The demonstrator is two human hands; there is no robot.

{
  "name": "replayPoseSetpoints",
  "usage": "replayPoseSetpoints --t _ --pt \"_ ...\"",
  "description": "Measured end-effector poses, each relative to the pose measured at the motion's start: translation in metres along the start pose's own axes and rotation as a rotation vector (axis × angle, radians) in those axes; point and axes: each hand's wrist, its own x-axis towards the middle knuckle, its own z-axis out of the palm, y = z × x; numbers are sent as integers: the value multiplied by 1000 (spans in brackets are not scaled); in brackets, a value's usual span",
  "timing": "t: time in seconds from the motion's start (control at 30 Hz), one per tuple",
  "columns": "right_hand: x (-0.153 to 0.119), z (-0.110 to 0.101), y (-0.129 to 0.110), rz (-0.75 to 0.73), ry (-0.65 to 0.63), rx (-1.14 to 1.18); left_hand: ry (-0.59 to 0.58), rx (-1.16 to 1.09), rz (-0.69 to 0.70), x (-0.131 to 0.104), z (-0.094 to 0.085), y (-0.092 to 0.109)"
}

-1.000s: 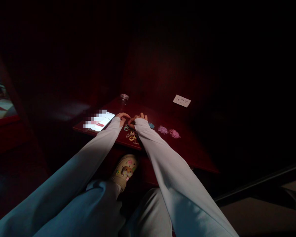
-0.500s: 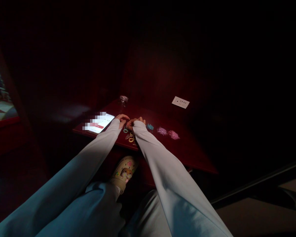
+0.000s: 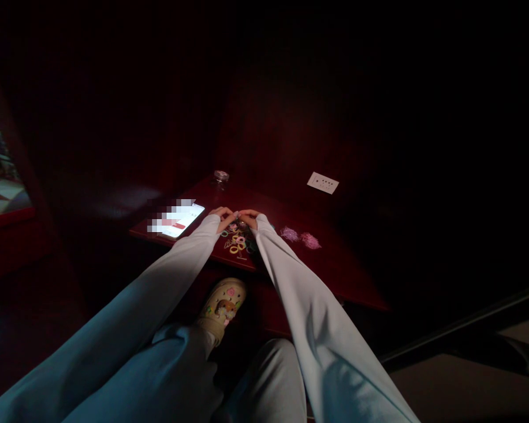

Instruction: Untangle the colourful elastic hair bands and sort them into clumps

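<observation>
Left to right: the phone [image 3: 188, 221] lies at nine o'clock from the hands, near the table's [image 3: 330, 267] left edge; the near edge passes at six; tabletop stretches toward four, beyond the purple pile [image 3: 290, 234] and pink pile [image 3: 310, 240].

The left hand's [image 3: 222, 217] fingertips meet the right hand's [image 3: 251, 217], whether pinching anything I cannot tell; coloured loops [image 3: 236, 239] lie just beside them, at six.

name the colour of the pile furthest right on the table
The pile is pink, shown in the head view.

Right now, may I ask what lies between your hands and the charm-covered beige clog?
The head view shows multicoloured rings, then the dark red table's edge.
</observation>
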Motion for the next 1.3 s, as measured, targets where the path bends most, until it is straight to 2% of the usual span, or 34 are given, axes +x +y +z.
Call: replayPoseSetpoints --t 0.23,0.73,0.83,1.17,1.3 --pt "-5 4 -7 91 6 35 -161 -121 21 -10 -5 17" --pt "-10 -8 8 172 75 85 -110 -124 -8 -4 -1 2" --pt "-11 -8 9 133 80 61 -83 -137 0 -5 0 3" --pt "-20 -2 5 32 70 -62 -93 -160 -30 -5 -5 11" --pt "-23 -3 4 -105 16 -224 -93 -190 -60 -5 -7 12"
